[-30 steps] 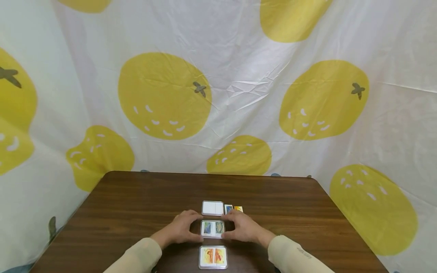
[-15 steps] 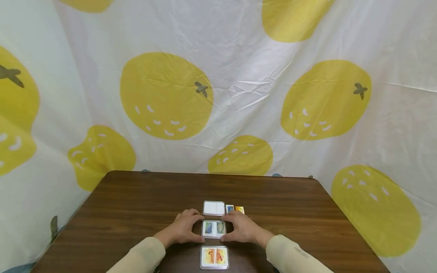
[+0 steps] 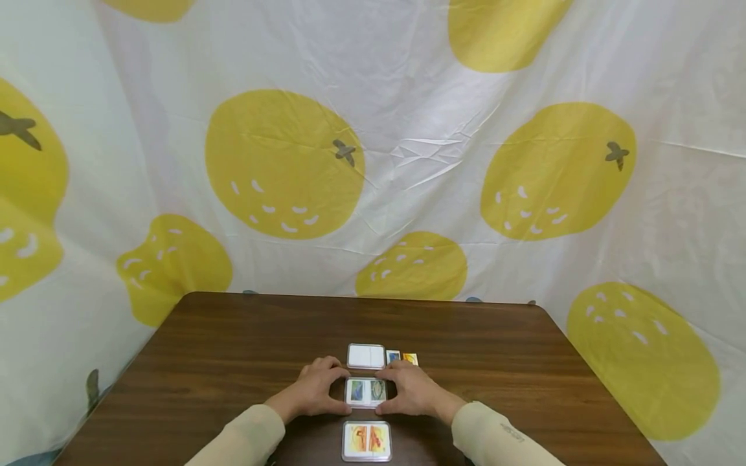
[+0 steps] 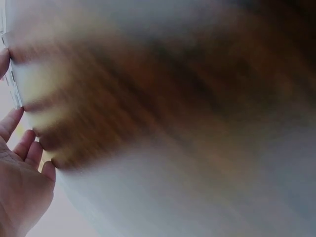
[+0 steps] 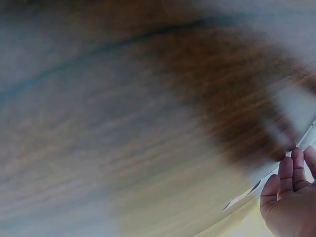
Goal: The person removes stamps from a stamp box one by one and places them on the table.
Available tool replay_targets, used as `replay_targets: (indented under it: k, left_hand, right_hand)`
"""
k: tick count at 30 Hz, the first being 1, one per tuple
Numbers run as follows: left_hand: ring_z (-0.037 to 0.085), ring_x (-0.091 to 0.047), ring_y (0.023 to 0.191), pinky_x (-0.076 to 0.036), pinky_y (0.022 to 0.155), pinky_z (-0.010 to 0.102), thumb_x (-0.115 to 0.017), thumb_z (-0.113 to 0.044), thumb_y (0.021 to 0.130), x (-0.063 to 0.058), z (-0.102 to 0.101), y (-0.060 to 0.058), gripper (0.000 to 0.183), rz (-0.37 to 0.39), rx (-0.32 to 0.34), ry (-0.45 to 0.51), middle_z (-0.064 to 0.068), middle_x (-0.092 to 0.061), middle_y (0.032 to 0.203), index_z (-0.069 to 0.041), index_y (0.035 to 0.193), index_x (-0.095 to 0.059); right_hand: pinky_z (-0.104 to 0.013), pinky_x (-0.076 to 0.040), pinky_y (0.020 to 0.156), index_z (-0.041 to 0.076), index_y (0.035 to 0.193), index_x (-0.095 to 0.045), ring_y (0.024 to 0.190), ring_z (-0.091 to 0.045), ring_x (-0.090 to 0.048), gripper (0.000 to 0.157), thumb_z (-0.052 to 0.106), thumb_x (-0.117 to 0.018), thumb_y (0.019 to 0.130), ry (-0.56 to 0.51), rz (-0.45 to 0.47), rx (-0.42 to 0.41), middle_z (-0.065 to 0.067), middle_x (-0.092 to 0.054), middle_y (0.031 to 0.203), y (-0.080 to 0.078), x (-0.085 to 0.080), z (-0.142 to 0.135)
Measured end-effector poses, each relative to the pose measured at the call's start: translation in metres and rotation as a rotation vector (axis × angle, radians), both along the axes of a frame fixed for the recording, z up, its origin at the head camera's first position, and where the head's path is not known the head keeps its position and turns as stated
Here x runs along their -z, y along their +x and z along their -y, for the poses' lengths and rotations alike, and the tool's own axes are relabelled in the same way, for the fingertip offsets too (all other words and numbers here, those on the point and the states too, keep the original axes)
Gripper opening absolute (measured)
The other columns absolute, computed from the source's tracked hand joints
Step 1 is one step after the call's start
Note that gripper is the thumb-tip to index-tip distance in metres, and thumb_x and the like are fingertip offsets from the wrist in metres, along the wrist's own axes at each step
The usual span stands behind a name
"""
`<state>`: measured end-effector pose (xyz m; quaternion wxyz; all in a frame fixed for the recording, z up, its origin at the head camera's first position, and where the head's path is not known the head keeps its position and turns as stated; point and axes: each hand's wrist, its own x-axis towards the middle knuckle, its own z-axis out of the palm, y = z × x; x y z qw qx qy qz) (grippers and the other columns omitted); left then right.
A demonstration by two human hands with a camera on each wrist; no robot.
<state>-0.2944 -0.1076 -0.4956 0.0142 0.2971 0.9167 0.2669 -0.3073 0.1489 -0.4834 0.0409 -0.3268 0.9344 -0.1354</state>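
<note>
In the head view, a clear flat case [image 3: 366, 393] with a blue and a green stamp-like picture lies between my hands. My left hand [image 3: 315, 388] holds its left corners, thumb at the near edge and index finger at the far edge. On the right corners my right hand [image 3: 410, 388] has the same thumb-and-finger hold. The left wrist view shows left fingertips [image 4: 19, 109] at the case's clear edge [image 4: 16, 94]. Low at the right of the right wrist view, the right hand [image 5: 289, 197] has its fingertips down on the tabletop.
A second clear case [image 3: 367, 441] with two orange pictures lies nearer me. Farther off is a third case [image 3: 366, 356] with a blank white inside. Beside it lie a small blue picture [image 3: 393, 355] and a yellow one [image 3: 410, 358] on the brown table [image 3: 262, 323].
Both hands keep their hold at the middle case's corners. The whole head view shifts slightly; the cases and pictures keep their arrangement.
</note>
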Motion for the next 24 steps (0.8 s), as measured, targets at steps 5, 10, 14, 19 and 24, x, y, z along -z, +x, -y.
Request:
replay_targets:
  k: [5, 10, 14, 19, 24]
  left_hand:
    - [0.033, -0.045, 0.116, -0.034, 0.092, 0.055, -0.082, -0.044, 0.075, 0.0011, 0.0003, 0.0000, 0.058, -0.006, -0.003, 0.001, 0.008, -0.050, 0.121, -0.008, 0.117, -0.065]
    - [0.033, -0.045, 0.116, -0.034, 0.092, 0.056, -0.082, -0.044, 0.076, 0.0024, 0.0003, 0.0001, 0.056, -0.002, -0.005, 0.000, 0.007, -0.049, 0.121, -0.010, 0.116, -0.064]
    - [0.033, -0.045, 0.116, -0.034, 0.093, 0.057, -0.082, -0.044, 0.076, 0.0035, -0.0002, -0.0004, 0.056, -0.002, -0.008, -0.004, 0.007, -0.049, 0.121, -0.010, 0.116, -0.063]
    - [0.033, -0.044, 0.117, -0.034, 0.093, 0.057, -0.082, -0.044, 0.075, 0.0031, -0.0014, -0.0002, 0.056, 0.001, -0.013, -0.006, 0.007, -0.049, 0.121, -0.010, 0.116, -0.063]
    - [0.034, -0.043, 0.117, -0.033, 0.093, 0.057, -0.082, -0.043, 0.075, 0.0002, -0.0025, 0.0010, 0.055, 0.015, -0.017, -0.006, 0.007, -0.048, 0.122, -0.011, 0.115, -0.063]
  right_hand:
    - [-0.045, -0.044, 0.098, 0.011, 0.129, -0.066, 0.117, -0.025, -0.055, 0.066, 0.054, -0.076, 0.080, 0.013, -0.002, -0.008, -0.007, -0.060, 0.124, 0.0002, -0.0007, 0.0007]
    - [-0.045, -0.044, 0.099, 0.013, 0.127, -0.066, 0.116, -0.024, -0.055, 0.064, 0.055, -0.076, 0.081, 0.011, 0.004, -0.006, -0.004, -0.059, 0.123, -0.0006, -0.0006, 0.0005]
    - [-0.048, -0.042, 0.099, 0.014, 0.126, -0.067, 0.116, -0.024, -0.055, 0.062, 0.055, -0.076, 0.081, 0.014, 0.001, -0.008, -0.003, -0.060, 0.122, -0.0009, -0.0007, 0.0004]
    - [-0.051, -0.040, 0.100, 0.014, 0.125, -0.067, 0.116, -0.025, -0.055, 0.061, 0.055, -0.075, 0.081, 0.014, 0.008, -0.005, -0.004, -0.059, 0.122, -0.0014, -0.0013, -0.0001]
    - [-0.052, -0.039, 0.101, 0.015, 0.126, -0.067, 0.117, -0.025, -0.055, 0.060, 0.055, -0.075, 0.082, -0.002, 0.032, -0.003, -0.004, -0.059, 0.123, -0.0020, -0.0018, -0.0014]
